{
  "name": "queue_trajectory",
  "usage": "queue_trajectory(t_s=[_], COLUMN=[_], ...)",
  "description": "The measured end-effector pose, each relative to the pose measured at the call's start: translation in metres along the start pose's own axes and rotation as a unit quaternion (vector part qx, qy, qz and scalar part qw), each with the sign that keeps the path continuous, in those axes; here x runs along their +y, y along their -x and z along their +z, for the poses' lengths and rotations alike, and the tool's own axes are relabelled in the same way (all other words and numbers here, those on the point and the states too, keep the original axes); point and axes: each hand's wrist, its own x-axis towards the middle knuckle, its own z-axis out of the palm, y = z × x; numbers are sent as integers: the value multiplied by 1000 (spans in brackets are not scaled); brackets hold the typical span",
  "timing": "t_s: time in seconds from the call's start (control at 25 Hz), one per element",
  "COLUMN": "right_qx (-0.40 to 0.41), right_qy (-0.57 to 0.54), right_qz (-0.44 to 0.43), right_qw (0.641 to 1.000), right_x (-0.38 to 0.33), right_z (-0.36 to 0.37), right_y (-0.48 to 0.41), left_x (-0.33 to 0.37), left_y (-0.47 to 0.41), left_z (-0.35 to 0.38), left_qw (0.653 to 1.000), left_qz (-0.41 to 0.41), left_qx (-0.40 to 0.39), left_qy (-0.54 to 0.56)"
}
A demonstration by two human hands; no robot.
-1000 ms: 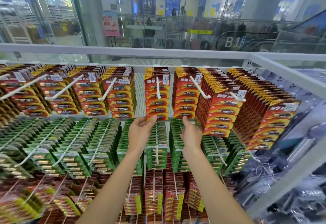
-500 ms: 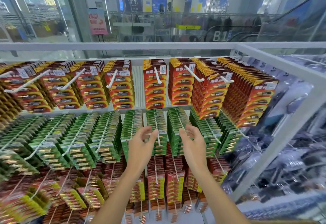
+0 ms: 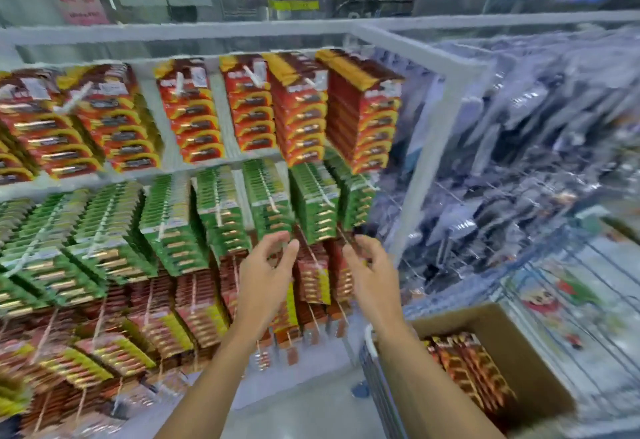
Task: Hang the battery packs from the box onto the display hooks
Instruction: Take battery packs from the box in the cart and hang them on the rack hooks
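A cardboard box at the lower right holds a row of red battery packs. The display wall carries hooks full of red-and-yellow packs on the top row, green packs in the middle row and dark red packs below. My left hand and my right hand hang in the air in front of the dark red packs, fingers loosely curled, holding nothing. The frame is blurred by motion.
A white metal frame borders the display on the right. Beyond it hang clear plastic bags of dark goods. The box sits in a wire cart. Grey floor shows below the packs.
Both hands have dropped from the top red row to the dark red row, empty throughout. The view has swung down and right, bringing the box into sight.
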Motion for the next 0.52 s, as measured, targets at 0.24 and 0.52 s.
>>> queue_trajectory(t_s=[0.24, 0.52], right_qx=[19, 54], right_qy=[37, 56], right_qz=[38, 111], right_qw=[998, 991], right_x=[73, 151], right_z=[-123, -219], right_y=[36, 61], left_x=[11, 9], left_y=[78, 147], left_z=[115, 207], left_qw=[997, 987], left_qz=[11, -41], left_qx=[-75, -158], left_qy=[-11, -9])
